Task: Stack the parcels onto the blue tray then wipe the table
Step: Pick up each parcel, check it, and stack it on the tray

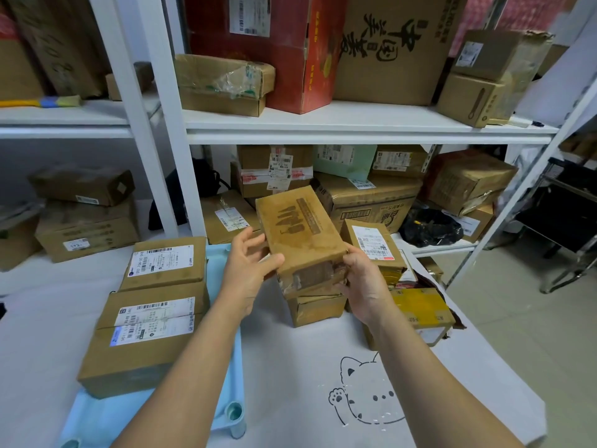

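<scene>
A flat brown parcel [297, 231] with a printed logo is lifted above the table, tilted up toward me. My left hand [247, 266] grips its left edge and my right hand [361, 279] grips its near right corner. On the blue tray [226, 360] at the left lie two labelled brown parcels, one in front [142, 337] and one behind [168, 263]. Under the held parcel another brown parcel [315, 308] rests on the table. To its right stand a labelled small box [371, 244] and a box with yellow tape [420, 308].
The table wears a white cloth [323, 383] with a cat drawing at the near right. White shelves [355, 124] packed with cardboard boxes rise just behind the table. A black bag [429, 227] lies on the lower shelf. Open floor and a metal cart [568, 221] are to the right.
</scene>
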`<state>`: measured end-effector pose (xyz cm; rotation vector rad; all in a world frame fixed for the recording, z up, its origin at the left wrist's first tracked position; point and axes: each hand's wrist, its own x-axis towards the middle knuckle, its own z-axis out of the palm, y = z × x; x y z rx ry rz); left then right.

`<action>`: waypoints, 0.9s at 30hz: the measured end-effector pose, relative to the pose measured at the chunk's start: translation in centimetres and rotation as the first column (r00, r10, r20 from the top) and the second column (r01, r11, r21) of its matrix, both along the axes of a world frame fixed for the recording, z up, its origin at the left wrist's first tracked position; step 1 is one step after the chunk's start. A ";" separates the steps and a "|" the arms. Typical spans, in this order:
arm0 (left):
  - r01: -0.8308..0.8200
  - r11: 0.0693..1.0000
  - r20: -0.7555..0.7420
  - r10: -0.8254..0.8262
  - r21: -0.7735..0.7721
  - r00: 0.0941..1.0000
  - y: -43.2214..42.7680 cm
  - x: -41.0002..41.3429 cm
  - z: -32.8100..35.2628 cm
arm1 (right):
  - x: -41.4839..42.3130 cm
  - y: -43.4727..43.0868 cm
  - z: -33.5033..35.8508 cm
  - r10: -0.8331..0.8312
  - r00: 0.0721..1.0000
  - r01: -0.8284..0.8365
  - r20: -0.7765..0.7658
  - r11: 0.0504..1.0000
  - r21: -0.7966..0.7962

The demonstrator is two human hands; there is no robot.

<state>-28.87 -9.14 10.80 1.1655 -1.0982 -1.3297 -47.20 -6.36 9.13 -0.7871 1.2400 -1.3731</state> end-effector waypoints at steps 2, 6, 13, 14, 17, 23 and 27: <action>-0.005 0.999 -0.026 0.005 0.036 1.000 -0.1 0.1 -0.5 | 0.6 0.0 0.4 0.005 1.000 -0.005 -0.011 1.000 -0.006; 0.013 0.998 -0.006 -0.013 0.063 1.000 -0.1 -0.2 -1.4 | 0.9 -0.1 0.4 -0.029 1.000 0.029 0.000 0.999 0.041; 0.053 0.997 0.056 -0.056 0.053 0.997 0.2 0.0 -2.4 | 0.1 -0.3 0.4 0.042 0.999 -0.041 -0.004 0.986 0.163; 0.061 0.997 0.065 -0.065 0.051 0.996 0.2 0.2 -2.3 | -0.1 -0.2 0.5 0.087 0.996 -0.083 -0.012 0.980 0.182; 0.095 0.993 0.060 -0.099 0.071 0.993 -0.3 0.7 -2.0 | 0.1 0.3 0.9 0.155 0.973 -0.129 -0.172 0.979 0.156; -0.205 0.978 0.072 0.201 0.051 0.977 -1.3 1.1 0.2 | 0.9 0.0 0.4 0.020 0.606 -0.019 -0.796 1.000 0.011; -0.136 0.988 0.144 0.124 0.075 0.982 -2.1 1.5 1.0 | 1.1 0.2 -0.7 -0.085 0.431 -0.086 -0.898 0.987 -0.135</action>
